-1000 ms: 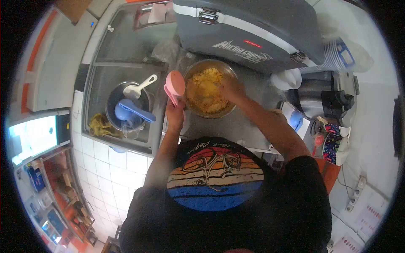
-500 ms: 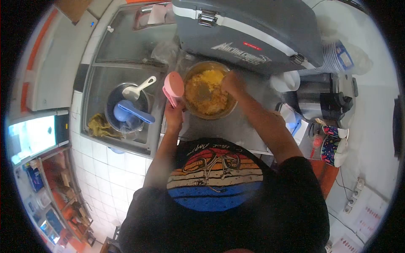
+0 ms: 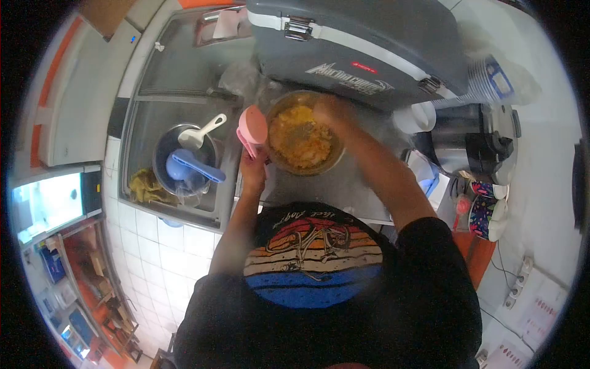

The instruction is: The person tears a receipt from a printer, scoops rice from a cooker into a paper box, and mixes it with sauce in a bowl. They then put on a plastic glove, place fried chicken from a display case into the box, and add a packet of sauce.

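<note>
A metal bowl point(image 3: 337, 161) on the steel counter holds a yellow-orange food mixture point(image 3: 305, 138) with darker specks in the middle. My right hand point(image 3: 333, 114) is over the bowl's upper right, curled and blurred by motion; whatever its fingers hold is hidden. Just left of the bowl, my left hand point(image 3: 253, 171) is closed on the handle of a pink plastic ladle point(image 3: 252, 125), whose rounded head points away from me. The ladle is close to the bowl's left rim.
In the sink point(image 3: 132, 184) at left, a dark pot point(image 3: 161, 144) holds a blue ladle point(image 3: 196, 165) and a white spoon point(image 3: 203, 131); a yellowish cloth point(image 3: 150, 187) lies beside it. Behind the bowl stands a grey cooler box point(image 3: 362, 46). Stacked cups point(image 3: 488, 80) and a black-and-silver appliance point(image 3: 458, 141) are at right.
My right hand has shifted slightly left and up over the bowl, and the mixture looks more spread. My left hand and the pink ladle have barely moved.
</note>
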